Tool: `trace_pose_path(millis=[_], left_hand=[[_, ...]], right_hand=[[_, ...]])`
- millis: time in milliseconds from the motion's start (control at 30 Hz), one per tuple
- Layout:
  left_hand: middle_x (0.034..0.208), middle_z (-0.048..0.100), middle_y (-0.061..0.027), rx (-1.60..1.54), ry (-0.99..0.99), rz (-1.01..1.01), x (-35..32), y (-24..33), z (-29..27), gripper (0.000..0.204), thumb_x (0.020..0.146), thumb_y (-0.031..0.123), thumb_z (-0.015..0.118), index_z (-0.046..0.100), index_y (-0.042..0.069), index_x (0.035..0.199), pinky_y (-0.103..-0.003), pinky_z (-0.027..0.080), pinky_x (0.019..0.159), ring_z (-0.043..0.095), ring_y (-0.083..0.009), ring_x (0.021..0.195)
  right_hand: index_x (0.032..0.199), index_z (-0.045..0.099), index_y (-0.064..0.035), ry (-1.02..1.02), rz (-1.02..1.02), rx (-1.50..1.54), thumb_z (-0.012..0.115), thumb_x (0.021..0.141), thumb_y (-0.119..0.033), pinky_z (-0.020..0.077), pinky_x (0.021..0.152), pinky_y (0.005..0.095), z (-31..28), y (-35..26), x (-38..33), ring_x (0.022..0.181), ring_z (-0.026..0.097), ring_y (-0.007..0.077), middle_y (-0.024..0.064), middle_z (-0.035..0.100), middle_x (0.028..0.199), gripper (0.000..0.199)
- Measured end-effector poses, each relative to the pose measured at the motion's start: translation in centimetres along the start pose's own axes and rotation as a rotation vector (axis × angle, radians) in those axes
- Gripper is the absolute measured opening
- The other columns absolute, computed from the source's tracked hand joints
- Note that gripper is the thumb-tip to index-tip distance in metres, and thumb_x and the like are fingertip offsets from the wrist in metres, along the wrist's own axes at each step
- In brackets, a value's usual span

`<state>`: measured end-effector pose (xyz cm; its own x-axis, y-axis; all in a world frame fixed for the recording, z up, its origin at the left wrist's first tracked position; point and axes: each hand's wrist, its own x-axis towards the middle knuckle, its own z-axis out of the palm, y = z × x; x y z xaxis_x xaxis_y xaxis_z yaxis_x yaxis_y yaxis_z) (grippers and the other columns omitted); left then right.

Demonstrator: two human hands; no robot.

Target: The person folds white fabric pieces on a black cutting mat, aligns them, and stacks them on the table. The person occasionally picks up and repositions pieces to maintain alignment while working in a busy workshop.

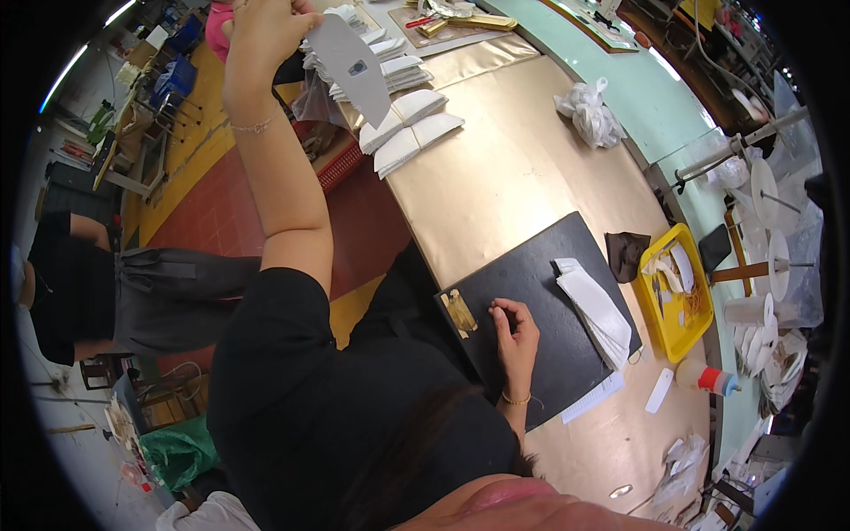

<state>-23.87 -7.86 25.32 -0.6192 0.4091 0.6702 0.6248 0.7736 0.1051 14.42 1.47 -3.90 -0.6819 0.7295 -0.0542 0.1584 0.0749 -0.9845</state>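
Note:
My left hand [273, 34], raised at the far left end of the table, is closed on the edge of a flat, light grey, curved cut piece [359, 84]. A small dark rectangular patch sits near that piece's middle. Behind and beside it lie stacks of white cut pieces [403, 66], and two banded bundles [416, 140] rest at the table's edge. My right hand [515, 341] is over a black board [540, 310], its fingers curled inward; whatever they may hold is hidden. On the board's right part lies a fanned stack of white pieces [595, 314].
A yellow tray [653, 305] of small scraps stands right of the board, near a dark cloth [627, 255] and a bottle with a red band [708, 379]. A crumpled white plastic bag [591, 113] lies farther back. Another person [115, 292] stands at the left.

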Motion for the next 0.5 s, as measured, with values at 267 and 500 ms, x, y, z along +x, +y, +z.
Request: trace_pose_path(millis=[267, 500], left_hand=[[0.097, 0.064, -0.0151, -0.11, -0.328, 0.093, 5.7, 1.6, 9.3, 0.015, 0.062, 0.019, 0.072, 0.075, 0.01, 0.074, -0.043, 0.048, 0.088, 0.06, -0.0327, 0.098], [0.102, 0.062, -0.0164, -0.076, 0.03, 0.418, 6.0, 8.4, 21.3, 0.025, 0.068, 0.029, 0.075, 0.075, 0.01, 0.085, -0.045, 0.042, 0.096, 0.054, -0.0333, 0.108]], right_hand=[[0.1, 0.066, 0.0027, -0.024, -0.016, -0.031, 0.062, 0.094, -0.007, 0.0497, 0.08, 0.0244, -0.2, 0.0, 0.1, 0.088, 0.065, 0.0133, 0.0069, 0.066, 0.095, 0.013], [0.101, 0.067, 0.0007, 0.019, 0.006, 0.013, 0.064, 0.091, -0.01, 0.0492, 0.078, 0.0263, 0.1, -0.1, 0.1, 0.085, 0.065, 0.0154, 0.0082, 0.067, 0.092, 0.015]])
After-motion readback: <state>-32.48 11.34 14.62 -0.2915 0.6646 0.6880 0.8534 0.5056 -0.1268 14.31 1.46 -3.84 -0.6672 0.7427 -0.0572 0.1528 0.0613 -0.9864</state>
